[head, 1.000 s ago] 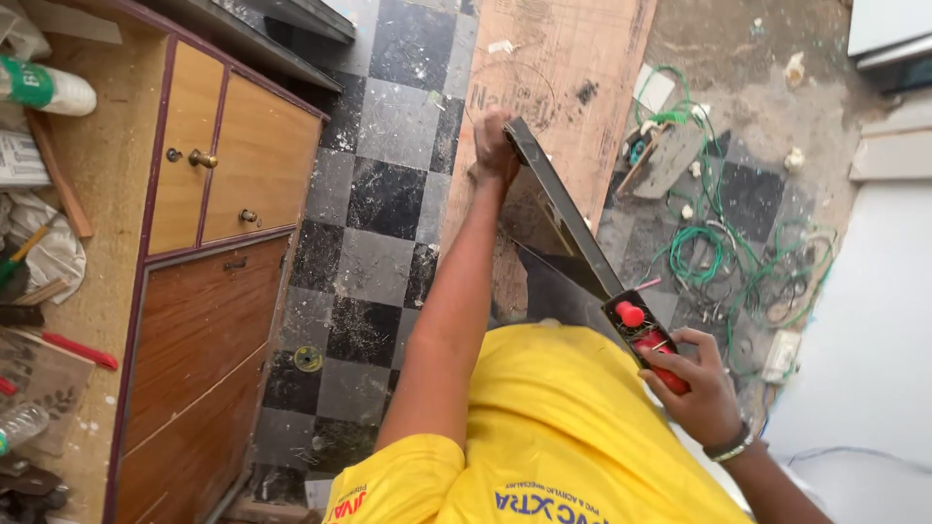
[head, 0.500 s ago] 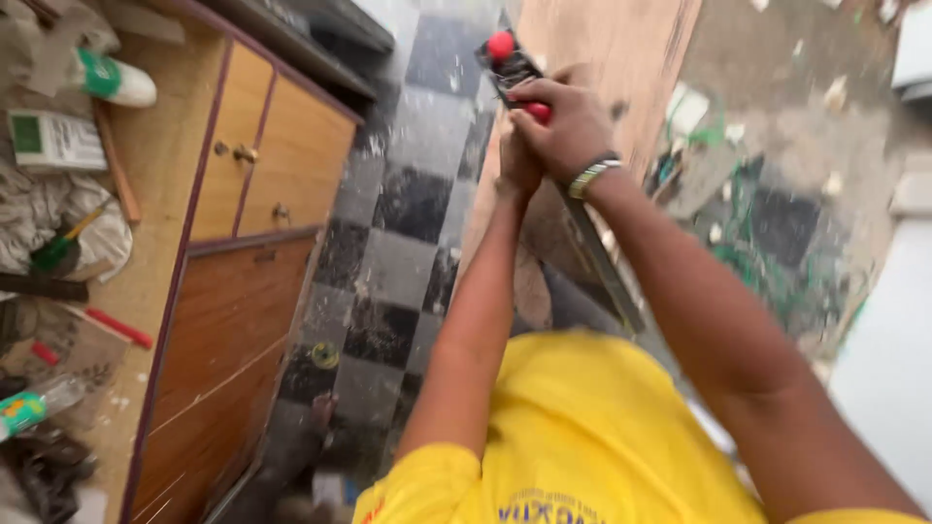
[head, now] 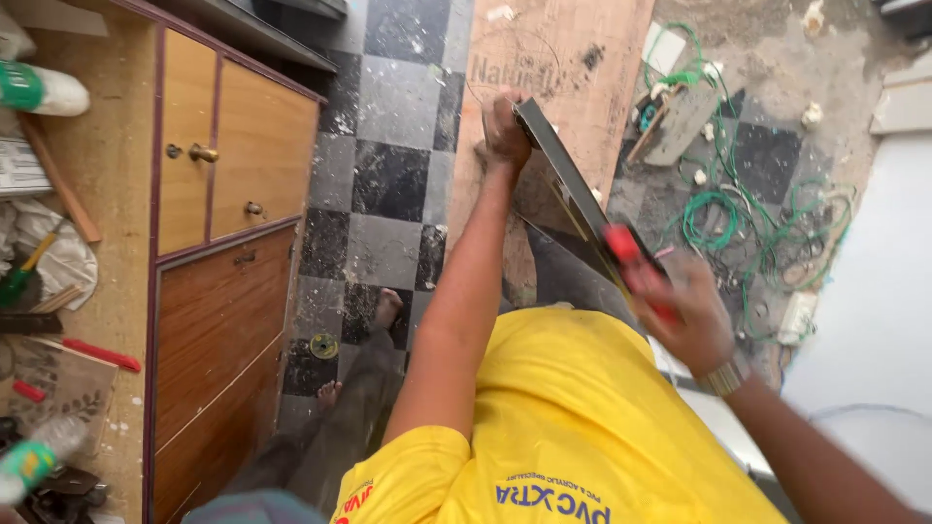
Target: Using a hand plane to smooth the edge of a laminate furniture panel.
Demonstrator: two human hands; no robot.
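Note:
A long dark grey panel stands on edge in front of me, slanting from upper left down to lower right. My left hand grips its far upper end. My right hand is closed on a red-handled tool that rests against the panel's top edge near my body. This hand and the tool are blurred. My yellow shirt fills the lower middle and hides the panel's near end.
A plywood board lies on the checkered floor behind the panel. A wooden cabinet with doors stands at left, its top cluttered with tools. Green cables sprawl at right, beside a white sheet. My bare foot is below.
Half a second ago my right hand and the red tool were up at the panel's far end beside my left hand; they have slid back down the edge towards my body.

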